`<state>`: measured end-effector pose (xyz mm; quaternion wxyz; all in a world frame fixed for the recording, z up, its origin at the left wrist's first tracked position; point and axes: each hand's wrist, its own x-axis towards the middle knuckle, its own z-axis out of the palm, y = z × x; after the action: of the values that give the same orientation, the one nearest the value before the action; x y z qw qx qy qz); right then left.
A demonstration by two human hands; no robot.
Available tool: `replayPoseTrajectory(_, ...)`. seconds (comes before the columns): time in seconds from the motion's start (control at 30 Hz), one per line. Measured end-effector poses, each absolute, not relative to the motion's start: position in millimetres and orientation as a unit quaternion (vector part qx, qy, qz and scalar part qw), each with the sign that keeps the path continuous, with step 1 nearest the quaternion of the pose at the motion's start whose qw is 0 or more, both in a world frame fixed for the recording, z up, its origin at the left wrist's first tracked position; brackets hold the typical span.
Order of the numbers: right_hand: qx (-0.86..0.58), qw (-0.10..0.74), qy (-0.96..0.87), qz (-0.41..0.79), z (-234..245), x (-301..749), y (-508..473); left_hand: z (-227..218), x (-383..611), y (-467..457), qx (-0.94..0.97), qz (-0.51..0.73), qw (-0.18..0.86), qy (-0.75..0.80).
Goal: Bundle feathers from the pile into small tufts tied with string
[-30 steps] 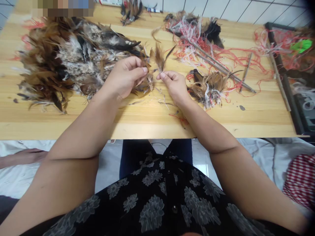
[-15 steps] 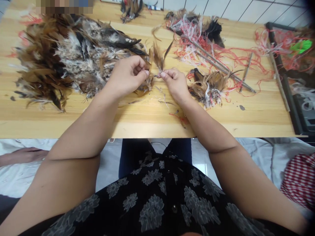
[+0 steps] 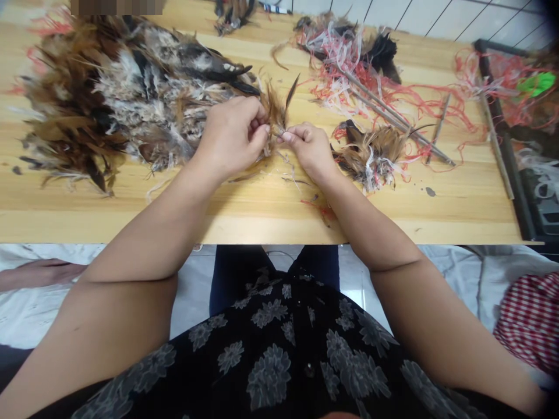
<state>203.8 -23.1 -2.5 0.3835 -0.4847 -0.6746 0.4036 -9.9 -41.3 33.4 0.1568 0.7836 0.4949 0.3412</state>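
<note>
My right hand (image 3: 312, 148) pinches the quill ends of a small bunch of brown feathers (image 3: 275, 107), and one dark feather sticks up from it. Close beside it on the left, my left hand (image 3: 238, 137) has its thumb and index finger pressed together at the bunch's edge. What lies between those left fingers is too small to make out. A large heap of brown, black and grey-white feathers (image 3: 148, 99) spreads behind and left of my left hand. Right of my right hand lies a brown feather bundle (image 3: 371, 154) with white and red ties.
Tangled red and white strings (image 3: 332, 64) lie at the back with thin sticks (image 3: 393, 119) across them. A dark-framed tray (image 3: 502, 139) stands at the right. Another person's hand (image 3: 43, 272) rests at the lower left, below the wooden table (image 3: 109, 224).
My left hand has come slightly right, up against the feather bunch. The bunch in my right hand has shifted a little to the left.
</note>
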Motion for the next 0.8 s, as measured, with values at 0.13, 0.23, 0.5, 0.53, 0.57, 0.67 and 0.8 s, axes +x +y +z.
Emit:
replayPoseTrajectory(0.13,-0.485,0.37,-0.688,0.394,0,201,-25,32,-9,-42,0.786,0.358,0.148,0.482)
replayPoseTrajectory(0.23,-0.475,0.369,-0.696,0.393,-2,199,-25,31,-10,-43,0.786,0.364,0.143,0.479)
replayPoseTrajectory(0.5,-0.471,0.382,-0.673,0.423,-6,198,-26,28,-9,-40,0.798,0.374,0.083,0.466)
replayPoseTrajectory(0.53,-0.471,0.383,-0.665,0.436,-5,199,-27,29,-8,-40,0.801,0.366,0.071,0.469)
replayPoseTrajectory(0.57,-0.47,0.385,-0.657,0.447,-5,199,-27,31,-7,-41,0.804,0.356,0.063,0.472)
replayPoseTrajectory(0.67,-0.455,0.399,-0.639,0.474,-6,200,-25,40,-5,-45,0.815,0.32,0.058,0.48)
replayPoseTrajectory(0.8,-0.433,0.409,-0.627,0.503,-8,200,-21,44,0,-50,0.812,0.315,0.104,0.48)
